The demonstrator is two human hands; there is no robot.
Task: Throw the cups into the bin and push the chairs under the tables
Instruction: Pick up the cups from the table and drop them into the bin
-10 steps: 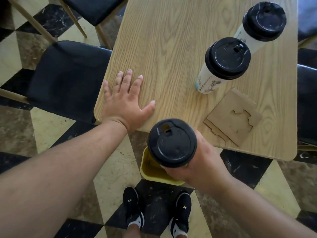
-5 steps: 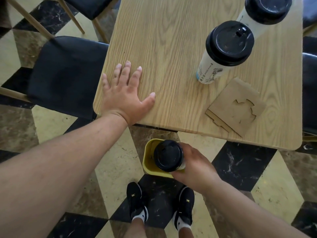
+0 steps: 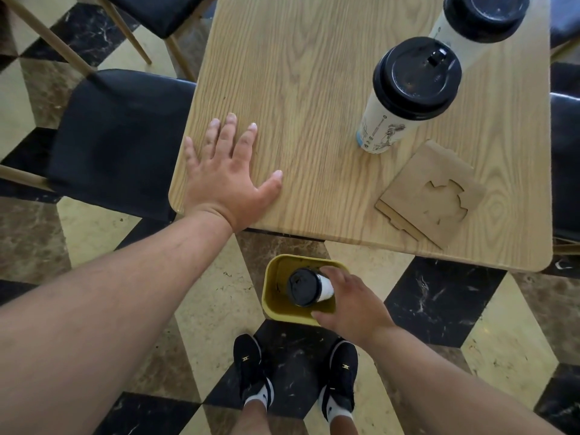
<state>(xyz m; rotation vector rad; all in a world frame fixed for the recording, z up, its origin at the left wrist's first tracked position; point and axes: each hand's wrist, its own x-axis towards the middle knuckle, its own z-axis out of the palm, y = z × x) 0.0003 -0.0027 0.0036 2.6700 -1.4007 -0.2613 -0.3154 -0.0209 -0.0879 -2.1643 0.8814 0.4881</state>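
Lowered since a moment ago, the cup (image 3: pixel 309 287) tilts lid-left inside the bin (image 3: pixel 273 304), right hand (image 3: pixel 351 301) gripping its base, left hand (image 3: pixel 230 177) flat on the table (image 3: pixel 314 89).

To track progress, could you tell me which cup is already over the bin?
The cup at the right hand, over the yellow bin; the others stand on the table.
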